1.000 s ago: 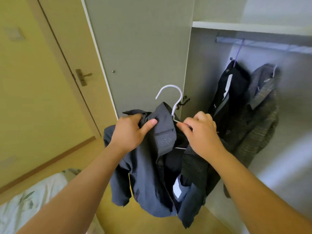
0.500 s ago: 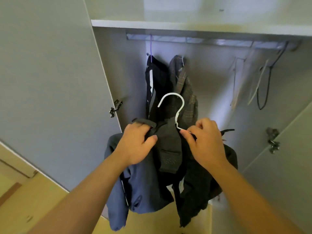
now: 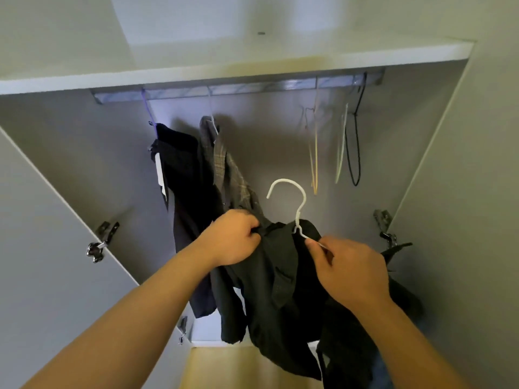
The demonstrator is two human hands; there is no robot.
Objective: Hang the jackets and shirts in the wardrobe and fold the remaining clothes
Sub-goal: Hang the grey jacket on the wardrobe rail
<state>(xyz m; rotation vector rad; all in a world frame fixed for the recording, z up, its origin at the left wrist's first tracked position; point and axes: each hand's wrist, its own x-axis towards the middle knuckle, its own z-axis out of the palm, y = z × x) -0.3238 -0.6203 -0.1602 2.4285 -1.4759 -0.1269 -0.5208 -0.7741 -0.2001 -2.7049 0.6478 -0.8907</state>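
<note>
Open wardrobe (image 3: 438, 169), both hands raised before it. Left hand (image 3: 230, 240) grips a bunch of the dark shirt (image 3: 278, 293) at its collar side; right hand (image 3: 351, 268) pinches the wire of the white hanger (image 3: 297, 209) — hook free, well below the rail (image 3: 238, 88). Shirt droops between the hands. On the rail: black jacket (image 3: 179, 169), plaid shirt (image 3: 227, 169) — empty hangers (image 3: 348, 147) to the right.

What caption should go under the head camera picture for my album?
Left hand and right hand hold a dark shirt on a white hanger below the wardrobe rail.
</note>
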